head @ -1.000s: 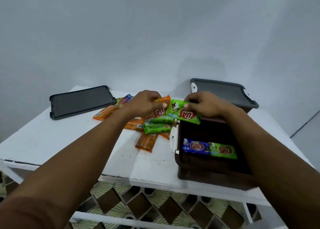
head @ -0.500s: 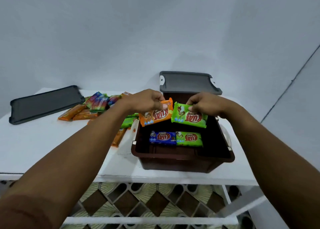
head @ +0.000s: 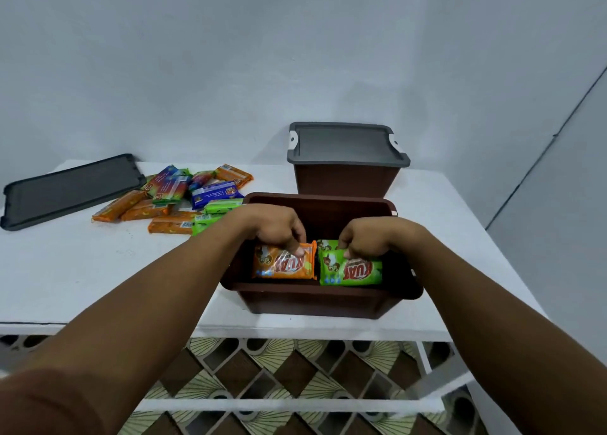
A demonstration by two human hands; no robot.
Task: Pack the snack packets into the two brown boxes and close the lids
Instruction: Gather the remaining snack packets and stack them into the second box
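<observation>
Hands were both down inside the near brown box (head: 312, 303). We logged the left hand (head: 272, 227) with its fingers curled, pinching the top edge of an orange packet (head: 284, 265). The right hand (head: 368, 237) pinched a green packet (head: 351, 270) the same way. The two packets sat side by side, almost touching, printed faces up. We could not tell whether they had reached the bottom.

We judged the edge grip a way to steer each packet into a neat row without knuckles jamming on the walls. Taking one per hand would halve the trips.

The far brown box (head: 345, 181) stood just behind with a grey lid (head: 345, 145) on it. A second grey lid (head: 69, 188) lay loose at the table's left, probably parked there for closing later. Loose packets (head: 184, 198) lay heaped between that lid and the near box, so we judged the packing far from done.

Surface was a white table (head: 65, 270), with a plain pale wall (head: 295, 56) behind and patterned floor tiles (head: 262, 369) below.
</observation>
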